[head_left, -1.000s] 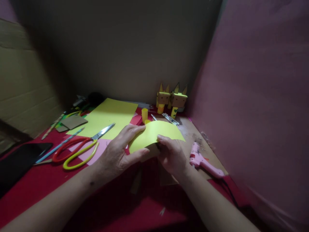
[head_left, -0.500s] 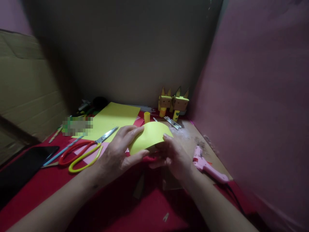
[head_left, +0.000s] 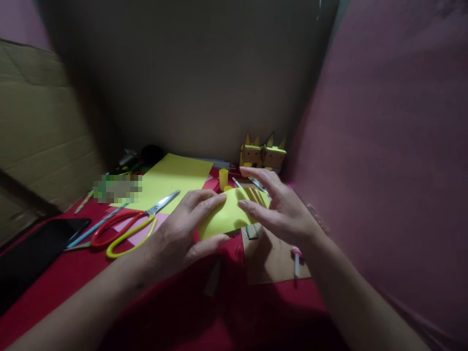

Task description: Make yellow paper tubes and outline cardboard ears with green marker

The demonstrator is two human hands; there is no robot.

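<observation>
My left hand [head_left: 197,219] grips the left side of a curved yellow paper [head_left: 223,214], thumb at its lower edge and fingers over its upper left. My right hand [head_left: 281,204] is over the paper's right end, fingers spread and nothing held between them; whether a fingertip touches the paper is unclear. Below the right hand lies a piece of cardboard [head_left: 278,268] with a small green-edged piece [head_left: 252,231] on it. Behind the paper stands a small yellow roll [head_left: 223,180].
Open scissors [head_left: 135,222] lie at left on yellow sheet [head_left: 171,178] and pink paper, near a black phone [head_left: 40,253]. Two cardboard figures with pointed ears [head_left: 273,157] stand at the back. A pink wall [head_left: 383,146] rises on the right.
My right hand has let go of the paper's right side, lifted and spread its fingers, moving right. The cardboard beneath is more exposed, and the pink glue gun is now mostly hidden by my arm.
</observation>
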